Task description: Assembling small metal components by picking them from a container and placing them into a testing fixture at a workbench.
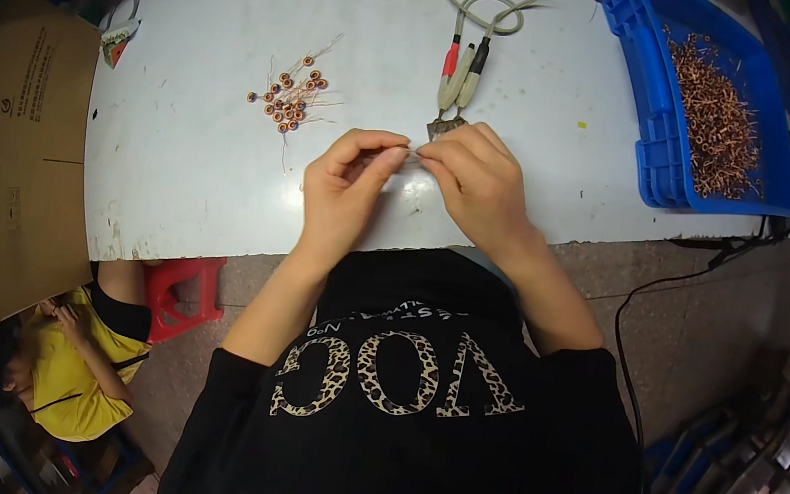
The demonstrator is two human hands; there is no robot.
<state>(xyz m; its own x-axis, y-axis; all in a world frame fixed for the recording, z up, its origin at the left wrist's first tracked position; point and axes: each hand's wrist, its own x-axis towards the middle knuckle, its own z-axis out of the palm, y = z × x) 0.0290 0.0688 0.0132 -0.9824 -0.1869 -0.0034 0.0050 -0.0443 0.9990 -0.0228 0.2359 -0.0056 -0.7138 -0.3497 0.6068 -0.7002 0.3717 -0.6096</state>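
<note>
Left hand (348, 185): pinched something thin (413, 157), unidentifiable.
Right hand (480, 180): pinched alongside, couldn't tell what.
Coils (287, 111): lay clustered leftward.

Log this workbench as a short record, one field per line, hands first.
Left hand: thumb and forefinger pinching fine wire
Right hand: fingertips closed on the same wire, close to the left's
Surface: white tabletop
Left of hands: loose cluster of small copper-wound coils, thin leads trailing
Beyond hands: red-sleeved lead beside black-sleeved lead
Far right: blue plastic bin of copper-coloured pieces
Unclear: whether a coil is hidden between the fingers
</note>
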